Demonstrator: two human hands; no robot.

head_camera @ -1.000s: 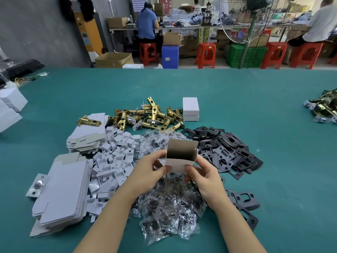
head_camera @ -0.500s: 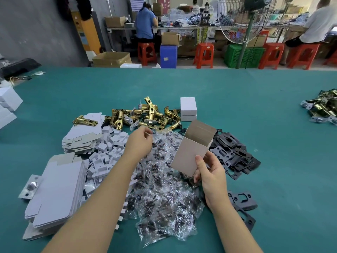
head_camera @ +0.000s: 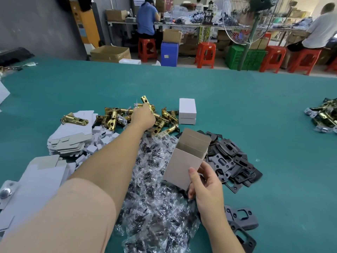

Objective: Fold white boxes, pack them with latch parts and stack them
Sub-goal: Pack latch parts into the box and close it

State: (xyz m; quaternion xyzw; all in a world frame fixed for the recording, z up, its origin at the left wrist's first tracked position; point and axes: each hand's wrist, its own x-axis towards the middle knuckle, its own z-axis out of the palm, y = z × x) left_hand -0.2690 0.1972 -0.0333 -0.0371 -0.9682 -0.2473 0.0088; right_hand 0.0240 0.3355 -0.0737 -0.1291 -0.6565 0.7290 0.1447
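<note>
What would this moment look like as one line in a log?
step: fetch latch | right hand: holds open box | left hand: reaching into brass latches, grasp unclear | closed boxes: stacked behind

Grey wall (head_camera: 36, 24), red stools (head_camera: 205, 53), standing fan (head_camera: 255, 15) behind teal table (head_camera: 237, 99).

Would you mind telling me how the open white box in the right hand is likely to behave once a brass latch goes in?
The open box looks like thin folded card, so it is probably light and may flex under the right hand. A brass latch looks like solid metal, likely heavy for its size, so the box could tilt or sag.
</note>
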